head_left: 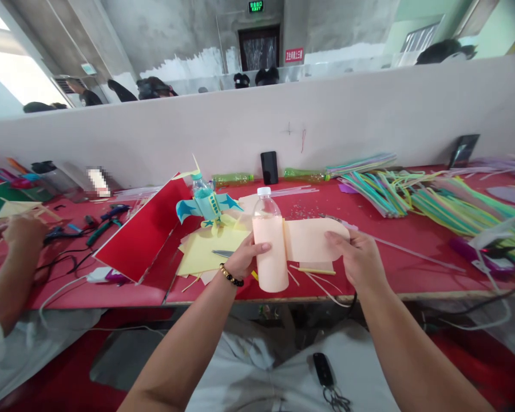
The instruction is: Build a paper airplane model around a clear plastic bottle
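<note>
My left hand [244, 258] grips a clear plastic bottle [267, 213] with a white cap, held upright over the table's front edge. A peach paper sheet [309, 239] is wrapped round the bottle's body. My right hand [357, 256] pinches the loose end of that sheet, stretched out to the right. A beaded bracelet [230, 276] sits on my left wrist. Behind the bottle stands a bottle rocket [206, 205] with blue fins and stars. Yellow paper [201, 252] and scissors [223, 252] lie just left of my left hand.
The red table [412, 240] carries a red card sheet [143, 232], bundles of coloured straws [433, 197], green bottles [232, 178] and a black phone [269, 167] against the white partition. Another person's hands [12, 232] work at the left. A car key [324, 371] lies on my lap.
</note>
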Demonstrator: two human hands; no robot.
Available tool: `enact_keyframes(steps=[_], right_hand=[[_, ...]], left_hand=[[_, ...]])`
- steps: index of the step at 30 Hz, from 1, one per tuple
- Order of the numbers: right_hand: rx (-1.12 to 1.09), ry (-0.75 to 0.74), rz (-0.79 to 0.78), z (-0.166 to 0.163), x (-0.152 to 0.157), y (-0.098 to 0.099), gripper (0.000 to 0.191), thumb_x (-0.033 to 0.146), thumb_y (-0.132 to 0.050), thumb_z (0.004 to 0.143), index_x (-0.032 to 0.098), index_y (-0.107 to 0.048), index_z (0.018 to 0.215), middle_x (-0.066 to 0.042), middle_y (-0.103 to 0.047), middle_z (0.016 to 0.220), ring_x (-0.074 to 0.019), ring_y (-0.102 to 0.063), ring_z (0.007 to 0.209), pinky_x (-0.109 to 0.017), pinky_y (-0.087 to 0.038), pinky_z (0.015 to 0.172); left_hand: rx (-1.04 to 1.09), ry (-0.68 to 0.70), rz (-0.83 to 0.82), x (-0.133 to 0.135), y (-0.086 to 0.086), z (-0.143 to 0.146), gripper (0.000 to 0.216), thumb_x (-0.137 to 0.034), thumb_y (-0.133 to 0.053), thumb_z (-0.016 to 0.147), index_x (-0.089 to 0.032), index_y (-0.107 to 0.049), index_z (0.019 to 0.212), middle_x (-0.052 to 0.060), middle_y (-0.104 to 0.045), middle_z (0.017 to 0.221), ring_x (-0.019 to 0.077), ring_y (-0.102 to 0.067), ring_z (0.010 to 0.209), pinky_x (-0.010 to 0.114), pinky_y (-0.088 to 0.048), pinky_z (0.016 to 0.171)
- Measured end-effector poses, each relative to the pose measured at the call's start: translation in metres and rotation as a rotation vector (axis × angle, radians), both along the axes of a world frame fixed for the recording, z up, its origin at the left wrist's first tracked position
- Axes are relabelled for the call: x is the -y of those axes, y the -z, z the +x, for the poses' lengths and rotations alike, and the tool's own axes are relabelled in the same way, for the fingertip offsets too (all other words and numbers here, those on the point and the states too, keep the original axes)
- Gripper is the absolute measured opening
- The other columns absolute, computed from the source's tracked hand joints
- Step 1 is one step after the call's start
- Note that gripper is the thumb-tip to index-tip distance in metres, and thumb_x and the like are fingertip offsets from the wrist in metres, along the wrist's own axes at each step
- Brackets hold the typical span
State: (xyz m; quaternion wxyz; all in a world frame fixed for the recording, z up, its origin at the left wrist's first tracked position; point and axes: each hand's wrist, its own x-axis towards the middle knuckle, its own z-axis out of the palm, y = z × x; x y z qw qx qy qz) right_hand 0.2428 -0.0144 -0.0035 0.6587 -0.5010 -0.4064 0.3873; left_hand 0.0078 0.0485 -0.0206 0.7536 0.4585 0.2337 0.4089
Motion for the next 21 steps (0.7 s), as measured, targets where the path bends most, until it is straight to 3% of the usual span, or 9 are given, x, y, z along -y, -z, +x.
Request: enact_keyframes(steps=[6, 10, 12, 17, 21], right_hand=[[-0.182, -0.022, -0.028, -0.008, -0.001, -0.003, 0.026, 0.030, -0.078, 0.067, 0.018, -0.073, 0.089, -0.004, -0.074, 0.072, -0.0230, -0.070, 0.065, -0.034, -0.056, 0.062], [-0.256, -0.050, 0.076, -0.021, 0.010, 0.008, 0.033, 0.035, -0.072, 0.074, 0.023, -0.069, 0.105, -0.006, -0.074, 0.099, -0.0242, -0.070, 0.089, -0.035, -0.056, 0.074], [-0.199, -0.088, 0.072, -0.030, 0.020, 0.016, 0.033, 0.036, -0.072, 0.073, 0.024, -0.068, 0.103, -0.006, -0.073, 0.105, -0.0241, -0.067, 0.096, -0.036, -0.055, 0.080], [0.129, -0.264, -0.126, -0.049, 0.042, 0.021, 0.024, 0.036, -0.069, 0.077, 0.020, -0.069, 0.095, -0.007, -0.073, 0.090, -0.0250, -0.067, 0.090, -0.038, -0.052, 0.083], [0.250, -0.288, -0.040, -0.054, 0.055, 0.011, 0.022, 0.036, -0.065, 0.081, 0.022, -0.067, 0.099, -0.007, -0.070, 0.097, -0.0243, -0.064, 0.094, -0.037, -0.049, 0.087]], left_hand=[[0.127, 0.031, -0.229, 0.019, 0.004, -0.003, 0.052, -0.041, -0.075, 0.066, -0.009, -0.062, 0.106, 0.013, -0.073, 0.091, 0.0256, -0.069, 0.076, 0.040, -0.055, 0.072], [0.204, 0.014, -0.397, 0.033, 0.009, 0.001, 0.048, -0.043, -0.067, 0.075, -0.010, -0.061, 0.108, 0.013, -0.073, 0.095, 0.0255, -0.069, 0.082, 0.041, -0.054, 0.080], [0.242, -0.003, -0.439, 0.039, 0.012, 0.003, 0.047, -0.043, -0.063, 0.078, -0.011, -0.059, 0.112, 0.012, -0.072, 0.098, 0.0254, -0.068, 0.086, 0.041, -0.052, 0.085], [0.275, -0.039, -0.415, 0.050, 0.023, 0.007, 0.049, -0.044, -0.064, 0.076, -0.013, -0.059, 0.114, 0.013, -0.070, 0.105, 0.0308, -0.062, 0.105, 0.045, -0.043, 0.098], [0.290, -0.030, -0.372, 0.053, 0.032, 0.004, 0.054, -0.052, -0.061, 0.075, -0.016, -0.058, 0.115, 0.012, -0.066, 0.115, 0.0321, -0.055, 0.115, 0.046, -0.039, 0.100]])
